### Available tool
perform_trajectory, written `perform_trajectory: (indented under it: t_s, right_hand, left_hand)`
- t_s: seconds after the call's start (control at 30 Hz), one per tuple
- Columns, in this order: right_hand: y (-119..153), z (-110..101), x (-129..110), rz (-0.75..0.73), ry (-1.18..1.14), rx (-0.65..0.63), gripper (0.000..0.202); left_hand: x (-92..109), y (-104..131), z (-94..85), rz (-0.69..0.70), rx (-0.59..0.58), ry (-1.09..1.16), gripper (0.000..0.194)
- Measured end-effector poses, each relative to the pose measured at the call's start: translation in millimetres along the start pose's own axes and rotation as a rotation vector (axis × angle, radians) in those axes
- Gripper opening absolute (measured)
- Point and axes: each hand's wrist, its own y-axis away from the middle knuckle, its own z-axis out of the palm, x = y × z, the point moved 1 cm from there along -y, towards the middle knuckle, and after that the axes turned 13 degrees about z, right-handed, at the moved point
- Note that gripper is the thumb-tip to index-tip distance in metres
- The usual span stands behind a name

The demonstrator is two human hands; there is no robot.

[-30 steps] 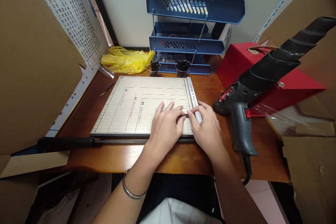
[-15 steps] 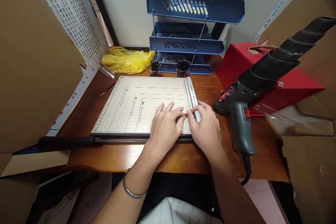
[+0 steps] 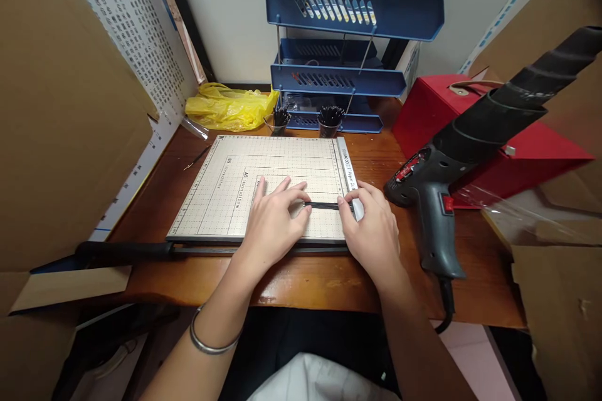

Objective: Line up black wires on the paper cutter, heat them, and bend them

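A thin bundle of black wires (image 3: 323,205) lies across the right part of the paper cutter's gridded board (image 3: 211,200), close to its front edge. My left hand (image 3: 275,216) pinches the bundle's left end between thumb and index finger, the other fingers stretched over the board. At the right end, my right hand (image 3: 371,219) grips the bundle with thumb and index finger beside the cutter's metal guide strip (image 3: 348,163). Along the front of the board runs the cutter's black-handled arm (image 3: 126,250).
Two small cups of black wires (image 3: 328,128) stand behind the board, under a blue tiered tray (image 3: 338,80). A yellow plastic bag (image 3: 230,106) lies back left. On the right are a heat gun (image 3: 435,200) and a red box (image 3: 531,150). One loose wire (image 3: 196,158) lies left of the board.
My left hand has slid left, away from the right hand, and more of the black wire bundle shows between them. My right hand stays by the metal strip.
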Motion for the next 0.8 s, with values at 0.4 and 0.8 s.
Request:
perform_trajectory:
  t_s: [0.4, 0.8]
  right_hand:
    - [-0.8, 0.7, -0.1, -0.012, -0.002, 0.001, 0.009]
    - [-1.5, -1.7, -2.4, 0.012, -0.004, -0.021, 0.01]
  left_hand:
    - [25.6, 20.7, 18.7, 0.216, -0.017, -0.411, 0.044]
    - [19.8, 29.3, 30.2, 0.375, -0.078, -0.501, 0.071]
